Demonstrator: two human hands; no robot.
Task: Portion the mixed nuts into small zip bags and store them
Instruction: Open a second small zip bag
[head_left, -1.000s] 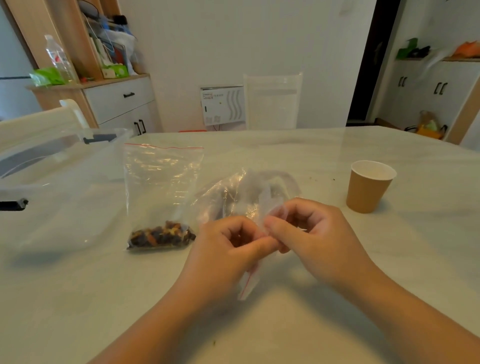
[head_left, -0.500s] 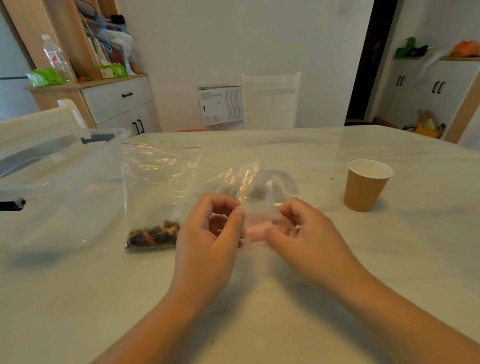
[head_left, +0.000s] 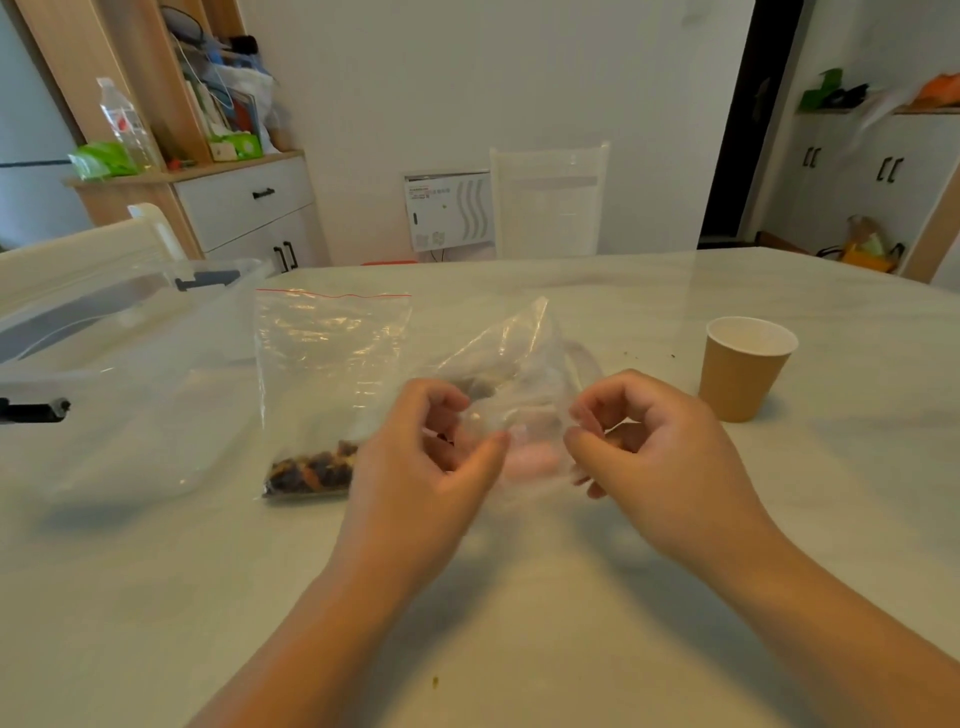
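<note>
Hands now further apart: left hand (head_left: 421, 462) and right hand (head_left: 654, 457) each pinch small zip bag (head_left: 514, 415); paper cup (head_left: 743, 369) near.

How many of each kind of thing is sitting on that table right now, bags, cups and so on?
Zip bags: 2, the bag with nuts and the small bag held between left hand and right hand
Paper cups: 1, paper cup
Clear storage boxes: 1, clear box
Total: 4
</note>
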